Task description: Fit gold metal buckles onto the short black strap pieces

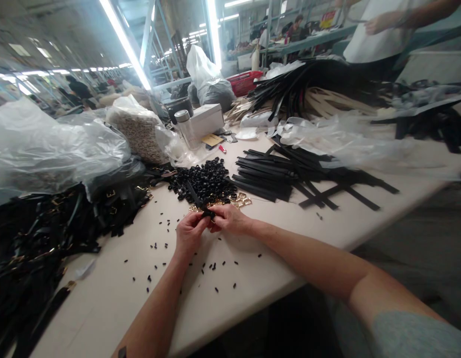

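Both my hands meet over the white table [115,298]. My left hand [189,232] and my right hand [230,219] are closed, pinching a narrow black strap [196,198] whose free end points away toward a heap of small black loops [204,180]. A few gold buckles [241,201] lie just beyond my right hand. Tiny black bits [211,267] are scattered on the table under and around my wrists.
A big pile of black straps with gold buckles [37,243] fills the left. Bundled black strips [275,174] lie to the right. Clear plastic bags [55,144], a white box [207,119] and a bottle [184,127] stand behind. Another person [379,30] stands at the far right.
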A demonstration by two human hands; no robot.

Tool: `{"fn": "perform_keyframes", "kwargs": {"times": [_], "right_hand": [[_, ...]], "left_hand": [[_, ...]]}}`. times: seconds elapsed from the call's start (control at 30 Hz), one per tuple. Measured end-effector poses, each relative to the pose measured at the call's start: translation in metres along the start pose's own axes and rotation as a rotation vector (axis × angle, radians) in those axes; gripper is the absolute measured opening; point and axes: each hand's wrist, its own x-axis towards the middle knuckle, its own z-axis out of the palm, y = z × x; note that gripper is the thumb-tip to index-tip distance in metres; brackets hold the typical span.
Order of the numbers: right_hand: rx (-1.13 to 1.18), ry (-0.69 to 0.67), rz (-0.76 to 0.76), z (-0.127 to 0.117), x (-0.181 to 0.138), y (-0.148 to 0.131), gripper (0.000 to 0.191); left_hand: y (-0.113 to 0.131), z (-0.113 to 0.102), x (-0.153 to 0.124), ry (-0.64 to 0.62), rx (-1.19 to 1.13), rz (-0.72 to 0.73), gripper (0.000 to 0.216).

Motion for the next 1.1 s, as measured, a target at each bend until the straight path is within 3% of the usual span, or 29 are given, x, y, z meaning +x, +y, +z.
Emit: {"fn": "perform_keyframes", "kwargs": {"times": [0.33, 0.53, 0.67, 0.87, 1.1], "right_hand": [[0.105, 0.108, 0.053, 0.000, 0.000, -0.008, 0.021], [-0.021, 0.145, 0.037, 0.000, -0.001, -0.010, 0.018], [-0.111, 0.068, 0.016, -0.002, -0.004, -0.014, 0.022], [-0.129, -0.172, -0.028, -0.008, -0.008, -0.015, 0.036], [-0.092, -0.192, 0.040, -0.011, -0.004, -0.007, 0.040]], "left_hand": [[0.017, 0.008, -0.005, -0.015, -0.221, -0.176, 0.028], [0.009, 0.007, 0.001, 0.094, -0.508, -0.308, 0.037], [0.005, 0.005, 0.002, 0.004, -0.519, -0.275, 0.034], [0.006, -0.001, -0.001, -0.133, -0.542, -0.248, 0.034], [0.011, 0.000, 0.001, -0.135, -0.544, -0.236, 0.037]]}}
